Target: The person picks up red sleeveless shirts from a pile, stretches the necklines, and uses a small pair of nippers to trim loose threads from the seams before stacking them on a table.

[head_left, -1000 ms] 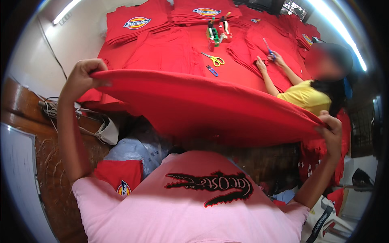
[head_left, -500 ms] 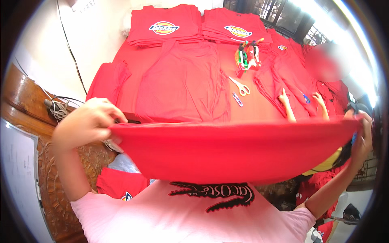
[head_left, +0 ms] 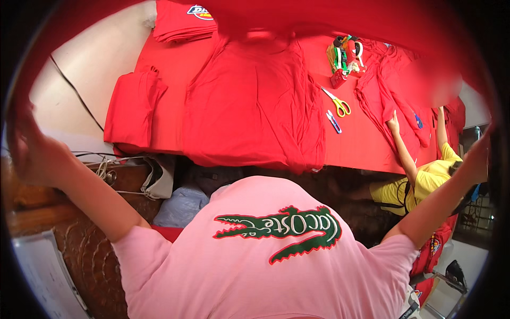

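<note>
Both hands' grip on raised red cloth (head_left: pixel 340 16) blurred, cut off at pic rim.

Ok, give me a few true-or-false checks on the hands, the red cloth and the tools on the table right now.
1. Both hands, left hand and right hand, are raised wide apart at the edges of the lifted red fabric sheet. True.
2. The yellow-handled scissors lie in the right hand. False: they lie on the red-covered table.
3. A red garment lies spread flat on the table. True.
4. The co-worker in a yellow shirt stands at the person's left. False: at the right.
</note>
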{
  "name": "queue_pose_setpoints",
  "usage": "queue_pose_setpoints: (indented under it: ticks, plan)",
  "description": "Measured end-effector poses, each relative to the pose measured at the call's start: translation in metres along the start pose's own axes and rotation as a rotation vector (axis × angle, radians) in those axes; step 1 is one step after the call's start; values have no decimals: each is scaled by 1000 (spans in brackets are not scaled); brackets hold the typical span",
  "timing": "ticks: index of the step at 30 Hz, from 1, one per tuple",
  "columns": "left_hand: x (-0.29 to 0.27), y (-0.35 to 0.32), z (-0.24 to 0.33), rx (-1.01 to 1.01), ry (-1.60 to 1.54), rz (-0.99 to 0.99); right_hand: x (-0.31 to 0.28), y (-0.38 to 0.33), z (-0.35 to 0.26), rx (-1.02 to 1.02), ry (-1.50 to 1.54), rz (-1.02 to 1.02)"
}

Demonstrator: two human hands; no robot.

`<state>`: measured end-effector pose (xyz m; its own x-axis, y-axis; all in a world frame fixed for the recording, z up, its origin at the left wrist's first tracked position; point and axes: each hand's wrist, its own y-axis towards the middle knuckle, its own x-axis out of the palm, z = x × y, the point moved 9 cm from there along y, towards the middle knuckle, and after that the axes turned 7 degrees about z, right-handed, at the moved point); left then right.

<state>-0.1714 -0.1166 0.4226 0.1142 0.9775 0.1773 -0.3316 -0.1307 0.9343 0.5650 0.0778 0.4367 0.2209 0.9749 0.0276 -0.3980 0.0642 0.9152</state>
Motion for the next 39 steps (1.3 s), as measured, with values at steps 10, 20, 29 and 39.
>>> queue_pose_setpoints:
  ticks: [10,20,29,39]
  plan:
    - [0,-376,-121,-520,122,-742,-29,-266,-285,53,629,-706]
    - [-71,-491,-165,-608,300,-861,-70,-376,-318,179,894,-1039]
    - [-76,-516,-181,-740,360,-871,-72,-327,-399,129,1130,-1008]
    - [-62,-510,-167,-590,395,-937,-93,-299,-493,-181,1365,-826]
